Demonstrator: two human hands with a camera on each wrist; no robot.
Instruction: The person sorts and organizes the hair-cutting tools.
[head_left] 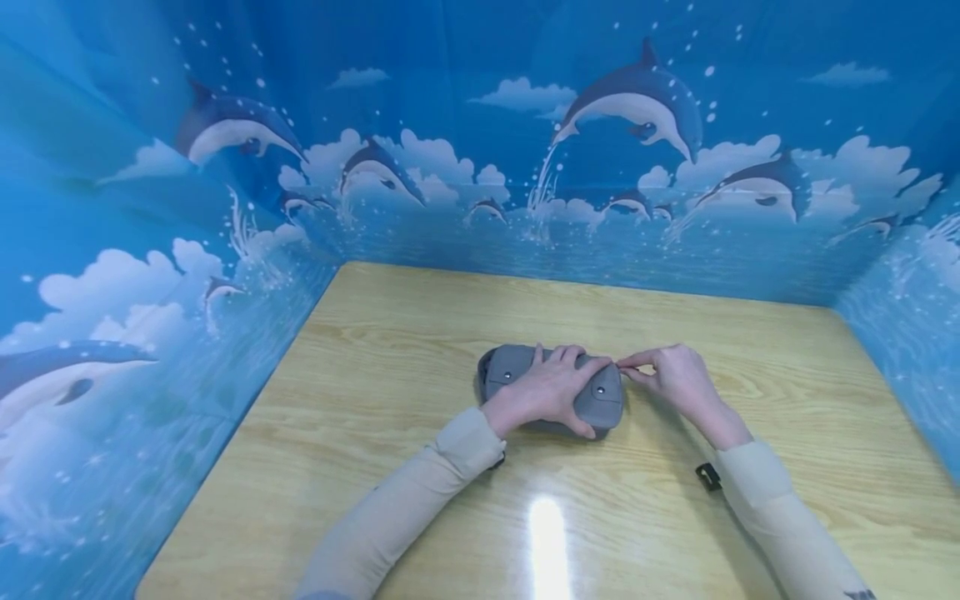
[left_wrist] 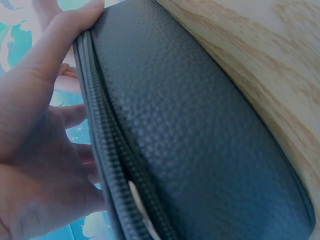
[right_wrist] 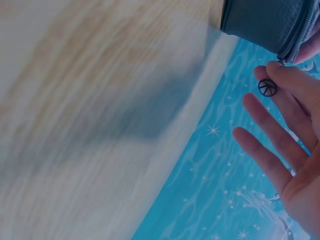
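A grey, pebble-textured zip pouch (head_left: 603, 410) with two round snaps on its top lies on the wooden table. Spread across that top, my left hand (head_left: 547, 392) holds the pouch, thumb on the near side and fingers toward the far side. The zipper (left_wrist: 120, 160) runs along the pouch's upper edge; its two rows of teeth stand apart near the bottom of the left wrist view, where a pale strip shows. At the right end, my right hand (head_left: 678, 379) pinches the zipper pull between thumb and index finger. A wheel-shaped charm (right_wrist: 267, 88) hangs there; the other fingers are extended.
The wooden table (head_left: 390, 358) is bordered behind and at the sides by blue dolphin-print sheeting (head_left: 450, 225). A small black clip (head_left: 707, 477) sits by the right sleeve cuff. Light glares off the table's near part.
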